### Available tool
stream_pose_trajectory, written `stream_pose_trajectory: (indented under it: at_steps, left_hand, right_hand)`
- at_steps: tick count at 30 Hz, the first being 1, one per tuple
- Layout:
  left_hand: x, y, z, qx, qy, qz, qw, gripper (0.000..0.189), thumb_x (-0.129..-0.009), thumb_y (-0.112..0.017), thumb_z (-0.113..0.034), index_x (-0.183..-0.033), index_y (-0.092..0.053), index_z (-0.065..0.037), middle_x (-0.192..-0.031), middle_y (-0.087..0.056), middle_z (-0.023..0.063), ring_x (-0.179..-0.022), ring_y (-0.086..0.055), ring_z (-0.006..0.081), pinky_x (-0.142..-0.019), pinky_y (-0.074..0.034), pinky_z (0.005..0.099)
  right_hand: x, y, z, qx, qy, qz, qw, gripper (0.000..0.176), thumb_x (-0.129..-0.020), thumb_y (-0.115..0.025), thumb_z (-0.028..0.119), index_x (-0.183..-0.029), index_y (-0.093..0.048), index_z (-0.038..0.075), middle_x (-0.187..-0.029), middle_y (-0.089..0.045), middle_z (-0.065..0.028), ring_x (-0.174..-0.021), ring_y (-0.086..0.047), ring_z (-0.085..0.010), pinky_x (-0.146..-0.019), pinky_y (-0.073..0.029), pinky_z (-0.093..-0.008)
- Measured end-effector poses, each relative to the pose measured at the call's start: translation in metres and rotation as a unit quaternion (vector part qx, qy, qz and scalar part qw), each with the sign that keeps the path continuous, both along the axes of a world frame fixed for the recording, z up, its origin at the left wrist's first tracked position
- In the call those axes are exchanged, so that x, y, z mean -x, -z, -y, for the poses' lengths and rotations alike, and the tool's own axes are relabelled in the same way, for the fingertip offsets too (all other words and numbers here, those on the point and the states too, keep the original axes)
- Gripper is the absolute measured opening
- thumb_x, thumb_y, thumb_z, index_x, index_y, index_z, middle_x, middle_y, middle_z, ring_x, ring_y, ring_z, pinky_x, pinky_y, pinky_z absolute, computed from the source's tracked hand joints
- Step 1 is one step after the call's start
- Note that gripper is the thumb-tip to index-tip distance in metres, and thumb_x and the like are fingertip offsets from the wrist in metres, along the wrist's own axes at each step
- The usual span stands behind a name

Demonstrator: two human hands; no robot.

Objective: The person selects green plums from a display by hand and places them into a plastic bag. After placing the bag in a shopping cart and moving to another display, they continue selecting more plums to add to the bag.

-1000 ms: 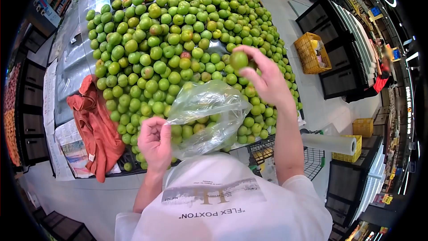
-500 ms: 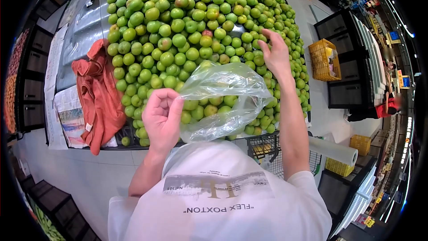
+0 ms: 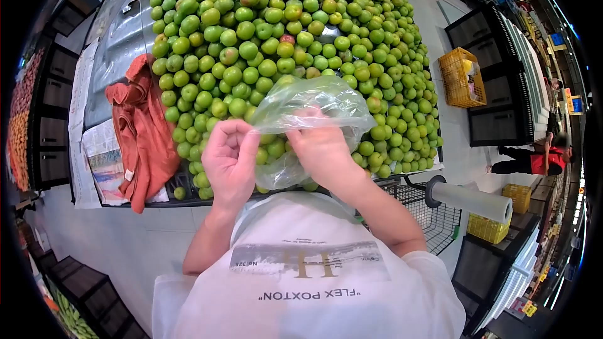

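My left hand point(image 3: 229, 160) pinches the rim of a clear plastic bag point(image 3: 276, 172) between thumb and fingers. My right hand point(image 3: 321, 150) reaches into the bag's mouth. Its fingers are partly behind the plastic, so whether they hold anything is hidden. The bag hangs in front of my shirt, over the near edge of a big heap of round green fruit point(image 3: 245, 31) that looks like plums, a few blushed red. Some green fruit shows through the film.
An orange-red cloth point(image 3: 141, 141) lies left of the heap, beside newspaper point(image 3: 103, 154). A wire cart point(image 3: 421, 207) and a roll of plastic bags point(image 3: 474, 202) stand at the right. Farther right are a yellow crate point(image 3: 461, 78), dark display stands point(image 3: 496, 75) and a person in red point(image 3: 548, 162).
My right hand has come from over the fruit at the right, down and left into the bag's mouth. The bag's opening has narrowed. My left hand keeps its pinch on the rim.
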State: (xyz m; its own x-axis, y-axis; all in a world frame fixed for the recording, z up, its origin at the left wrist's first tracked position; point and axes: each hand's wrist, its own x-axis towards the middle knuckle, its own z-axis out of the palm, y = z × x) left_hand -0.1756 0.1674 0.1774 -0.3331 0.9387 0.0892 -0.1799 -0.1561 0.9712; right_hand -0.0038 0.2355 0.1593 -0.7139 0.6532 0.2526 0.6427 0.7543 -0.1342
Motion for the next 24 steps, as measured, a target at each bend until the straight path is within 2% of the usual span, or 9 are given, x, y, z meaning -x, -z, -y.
stream_pose_trajectory:
  at_steps: [4,8,11,14,16,17,19,23,24]
  left_hand:
    - [-0.002,-0.001,0.001,0.007,-0.009,0.005,1.0,0.008,-0.1,-0.062,0.001,-0.106,-0.057,-0.001,-0.08,-0.059,-0.0042,-0.066,-0.047,-0.0016,-0.056,-0.032,0.015]
    - [-0.001,0.0,0.003,0.01,-0.011,0.011,1.0,0.007,-0.101,-0.061,0.001,-0.105,-0.056,-0.001,-0.08,-0.058,-0.0047,-0.066,-0.046,-0.0014,-0.057,-0.032,0.0153]
    - [-0.003,0.001,0.003,0.007,-0.016,-0.01,1.0,0.007,-0.102,-0.062,-0.004,-0.105,-0.055,-0.003,-0.076,-0.055,-0.0069,-0.059,-0.039,-0.0024,-0.051,-0.024,0.0164]
    - [-0.004,-0.001,0.003,0.004,-0.01,-0.013,1.0,0.008,-0.102,-0.062,-0.003,-0.105,-0.055,-0.003,-0.077,-0.055,-0.007,-0.059,-0.039,-0.0025,-0.052,-0.025,0.0161]
    - [-0.004,0.0,0.004,-0.004,-0.005,-0.019,1.0,0.008,-0.102,-0.062,-0.002,-0.105,-0.055,-0.002,-0.077,-0.055,-0.007,-0.06,-0.04,-0.0025,-0.053,-0.025,0.0159]
    - [-0.005,0.0,0.004,-0.009,-0.001,-0.026,1.0,0.009,-0.101,-0.063,-0.002,-0.106,-0.055,-0.002,-0.077,-0.055,-0.007,-0.061,-0.04,-0.0024,-0.053,-0.025,0.0157]
    - [-0.008,-0.003,0.004,-0.011,0.001,-0.025,1.0,0.009,-0.101,-0.063,-0.002,-0.106,-0.055,-0.002,-0.077,-0.056,-0.0067,-0.061,-0.041,-0.0023,-0.053,-0.026,0.0156]
    - [-0.011,0.001,0.003,-0.011,0.001,-0.018,1.0,0.009,-0.101,-0.063,-0.002,-0.106,-0.055,-0.002,-0.079,-0.06,-0.0048,-0.062,-0.045,-0.0021,-0.054,-0.029,0.0149]
    - [-0.011,0.0,0.004,-0.012,0.002,-0.017,1.0,0.009,-0.101,-0.063,-0.002,-0.106,-0.055,-0.002,-0.079,-0.06,-0.0048,-0.062,-0.045,-0.0021,-0.054,-0.029,0.0149]
  right_hand:
    - [-0.001,-0.003,0.001,0.013,0.029,0.06,0.998,0.031,-0.08,-0.065,0.013,-0.109,-0.066,0.002,-0.108,-0.062,-0.0157,-0.102,-0.062,-0.0294,-0.083,-0.052,-0.0377]
    - [-0.001,0.0,0.003,-0.019,0.079,0.095,0.992,0.03,-0.082,-0.065,0.014,-0.109,-0.065,0.003,-0.107,-0.06,-0.0149,-0.101,-0.061,-0.0282,-0.083,-0.052,-0.038]
    - [-0.004,0.005,0.007,-0.025,0.085,0.058,0.994,0.029,-0.082,-0.064,0.013,-0.109,-0.064,0.003,-0.106,-0.06,-0.0151,-0.101,-0.061,-0.0279,-0.084,-0.052,-0.0376]
    - [0.0,0.006,0.008,-0.022,0.061,0.051,0.997,0.028,-0.081,-0.063,0.012,-0.108,-0.064,0.003,-0.107,-0.061,-0.015,-0.099,-0.062,-0.0291,-0.083,-0.052,-0.0386]
    - [0.004,0.001,0.003,-0.01,0.042,-0.077,0.996,0.029,-0.08,-0.065,0.009,-0.109,-0.063,0.005,-0.108,-0.06,-0.014,-0.098,-0.059,-0.0327,-0.08,-0.053,-0.0412]
    - [0.008,0.001,0.001,-0.012,0.044,-0.077,0.996,0.029,-0.08,-0.065,0.009,-0.109,-0.063,0.005,-0.108,-0.06,-0.014,-0.098,-0.059,-0.0327,-0.08,-0.053,-0.0412]
    - [0.018,0.002,0.001,0.087,-0.05,-0.075,0.992,0.028,-0.087,-0.061,0.011,-0.114,-0.063,0.003,-0.106,-0.065,-0.0151,-0.098,-0.062,-0.0319,-0.084,-0.052,-0.0398]
    - [0.03,0.014,0.012,0.116,-0.063,-0.042,0.99,0.03,-0.088,-0.062,0.012,-0.116,-0.062,0.003,-0.101,-0.066,-0.0153,-0.098,-0.064,-0.0332,-0.083,-0.053,-0.0416]
    - [0.03,0.01,0.015,0.197,-0.052,-0.04,0.978,0.031,-0.088,-0.064,0.013,-0.118,-0.061,0.003,-0.101,-0.066,-0.0147,-0.099,-0.065,-0.0332,-0.082,-0.054,-0.0424]
